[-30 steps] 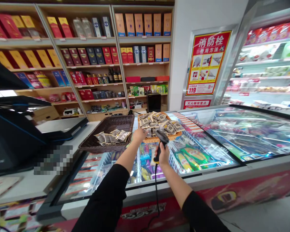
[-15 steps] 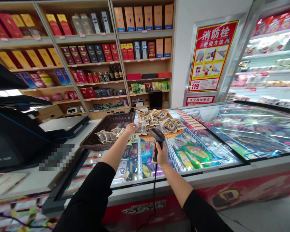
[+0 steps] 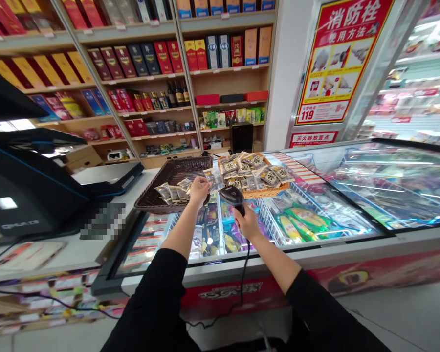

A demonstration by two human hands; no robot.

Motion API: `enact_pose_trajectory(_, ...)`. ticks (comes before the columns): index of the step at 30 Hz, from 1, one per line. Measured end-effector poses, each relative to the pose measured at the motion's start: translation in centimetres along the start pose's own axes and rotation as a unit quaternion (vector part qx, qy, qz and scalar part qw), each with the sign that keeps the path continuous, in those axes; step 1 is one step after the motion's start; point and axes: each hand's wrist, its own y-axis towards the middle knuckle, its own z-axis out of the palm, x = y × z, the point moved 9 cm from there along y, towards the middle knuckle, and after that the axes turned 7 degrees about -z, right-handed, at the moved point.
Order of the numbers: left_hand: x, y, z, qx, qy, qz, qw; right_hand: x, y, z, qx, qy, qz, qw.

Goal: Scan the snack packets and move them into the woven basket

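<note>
My left hand [image 3: 199, 190] is closed on the edge of a small clear-and-tan snack packet [image 3: 213, 179], between two baskets. To its left is a dark brown woven basket [image 3: 146, 201] with several similar packets [image 3: 173, 191] in its near part. On the right, an orange-tan wicker basket [image 3: 269, 192] is heaped with more packets [image 3: 254, 166]. My right hand [image 3: 247, 223] grips a black corded barcode scanner [image 3: 231, 195] by its handle. The scanner's head points left and lies just below the held packet. Its cable [image 3: 245, 274] hangs down in front of the freezer.
Both baskets rest on a glass-topped chest freezer [image 3: 352, 239] holding bagged goods. A black checkout machine [image 3: 25, 190] with a weighing plate [image 3: 106, 173] stands on the left counter. Shelves of boxed bottles [image 3: 141, 61] line the back, and a red fire-hydrant sign [image 3: 344, 63] hangs at right.
My left hand has drawn the packet away from the wicker basket's edge, slightly left. The scanner's head has turned more to the left, toward it. The camera view has tilted down and shifted.
</note>
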Motion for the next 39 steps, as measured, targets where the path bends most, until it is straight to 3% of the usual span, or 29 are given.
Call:
enact_pose_trajectory(6,0.1,-0.1,-0.1,-0.003,0.011,0.007,1.0,-0.1,0.0,0.2,0.016,-0.032,-0.014,0.999)
enact_pose_trajectory(16,0.1,0.0,-0.5,-0.028,0.058,0.004,0.998,-0.4,-0.1,0.0,-0.007,0.007,0.004,1.0)
enact_pose_trajectory(18,-0.3,-0.1,-1.5,-0.075,0.087,0.028,0.993,-0.6,-0.1,-0.2,-0.019,0.037,0.013,0.999)
enact_pose_trajectory(20,-1.4,-0.7,-3.4,-0.17,0.112,0.077,0.976,-0.8,-0.2,-0.7,-0.042,0.071,0.023,0.996)
enact_pose_trajectory(22,-2.7,-2.2,-5.3,-0.283,0.141,0.125,0.94,-1.0,-0.2,-1.5,-0.077,0.1,0.031,0.992)
enact_pose_trajectory(24,-3.9,-3.6,-5.6,-0.339,0.182,0.163,0.909,-1.4,-0.3,-2.1,-0.109,0.123,0.044,0.985)
enact_pose_trajectory(26,-5.0,-4.0,-3.9,-0.303,0.23,0.202,0.902,-1.9,-0.2,-2.7,-0.136,0.142,0.057,0.979)
enact_pose_trajectory(29,-5.5,-3.3,1.9,-0.144,0.31,0.233,0.91,-2.4,0.4,-4.1,-0.183,0.159,0.061,0.968)
enact_pose_trajectory(31,-4.4,-2.5,6.5,-0.028,0.363,0.193,0.911,-2.7,1.0,-5.8,-0.219,0.154,0.061,0.961)
enact_pose_trajectory(33,-2.6,-1.7,10.6,0.05,0.409,0.12,0.903,-2.9,1.5,-7.8,-0.245,0.131,0.062,0.959)
enact_pose_trajectory(36,-0.7,-0.7,14.4,0.06,0.463,0.021,0.884,-3.3,2.1,-9.9,-0.243,0.103,0.071,0.962)
enact_pose_trajectory(39,0.0,0.1,15.7,0.015,0.49,-0.041,0.871,-3.7,2.0,-10.7,-0.24,0.123,0.072,0.96)
